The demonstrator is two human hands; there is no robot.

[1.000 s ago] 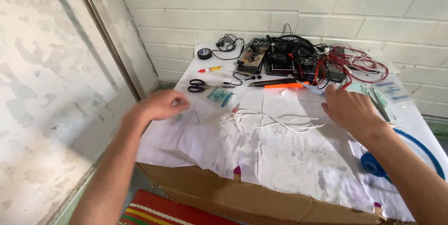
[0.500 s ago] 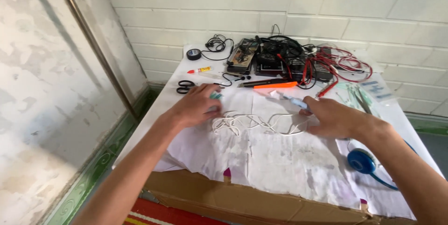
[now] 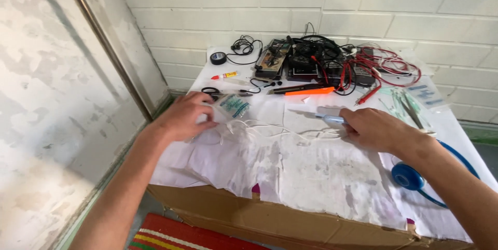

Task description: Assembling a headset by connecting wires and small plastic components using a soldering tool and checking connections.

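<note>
Both hands have closed in since 1 second ago: left hand [image 3: 182, 116] pinches the white cable [image 3: 270, 129] at centre frame; right hand [image 3: 374, 129] grips a blue-tipped tool [image 3: 324, 117] on the bench [image 3: 311, 177]
</note>
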